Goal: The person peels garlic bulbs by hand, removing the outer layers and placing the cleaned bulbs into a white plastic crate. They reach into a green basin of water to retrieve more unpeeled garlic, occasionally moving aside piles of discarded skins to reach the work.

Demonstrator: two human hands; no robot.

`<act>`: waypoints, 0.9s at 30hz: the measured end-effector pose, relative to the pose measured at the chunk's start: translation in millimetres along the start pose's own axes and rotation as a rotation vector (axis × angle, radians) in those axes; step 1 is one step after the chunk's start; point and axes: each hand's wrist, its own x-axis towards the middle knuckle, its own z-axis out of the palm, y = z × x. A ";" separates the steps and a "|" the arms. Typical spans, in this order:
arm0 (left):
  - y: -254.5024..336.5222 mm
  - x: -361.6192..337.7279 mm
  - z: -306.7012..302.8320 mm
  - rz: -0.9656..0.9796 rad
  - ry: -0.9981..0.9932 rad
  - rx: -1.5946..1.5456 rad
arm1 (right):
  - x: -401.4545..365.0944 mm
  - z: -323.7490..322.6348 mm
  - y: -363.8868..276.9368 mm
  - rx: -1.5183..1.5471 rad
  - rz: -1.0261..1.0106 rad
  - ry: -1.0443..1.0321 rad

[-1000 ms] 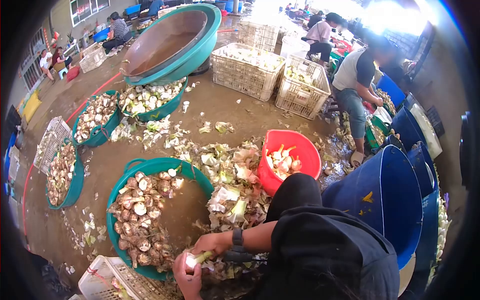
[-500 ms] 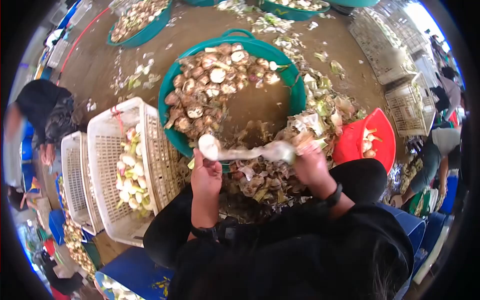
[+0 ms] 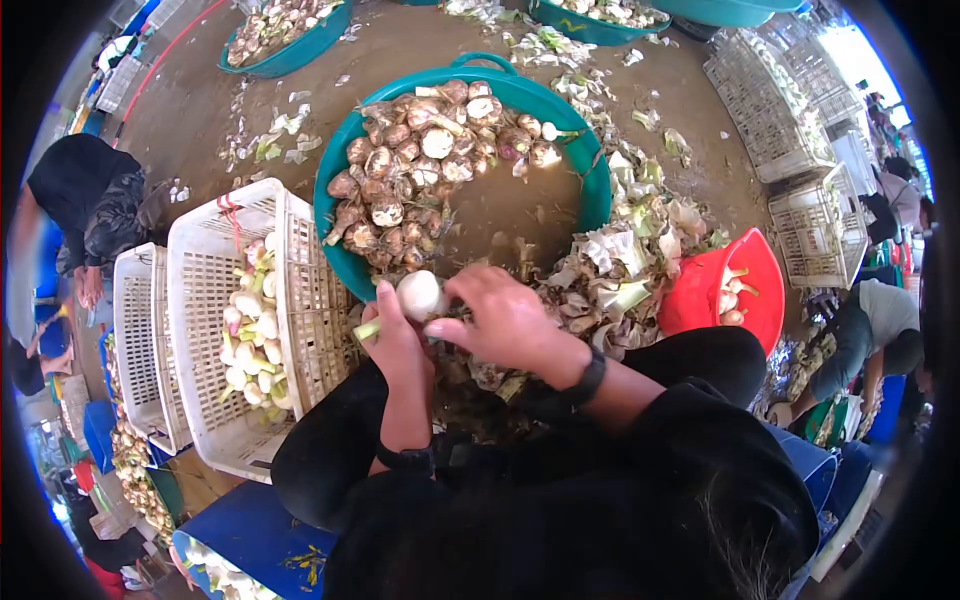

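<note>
A white peeled garlic bulb rests in my left hand, which is closed around it. Its cut green stem pokes out on the left side of that hand. My right hand comes in from the right, thumb and fingers apart, its fingertips right at the bulb. Just beyond both hands stands a green tub with muddy unpeeled bulbs heaped on its left side. Loose husks lie along the tub's right edge and under my hands.
On the left, a white plastic crate holds peeled bulbs with stems. A red basin by my right knee contains a few bulbs. More crates stand at the upper right. People work on both sides.
The long strip of husk stretched between my hands is gone from view. My right hand has moved left, back to the bulb. The left hand has turned, and the stem now points left.
</note>
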 end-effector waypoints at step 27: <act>25.7 35.7 -25.4 -0.049 0.322 -0.435 | 131.5 177.6 59.8 -0.228 0.341 -0.108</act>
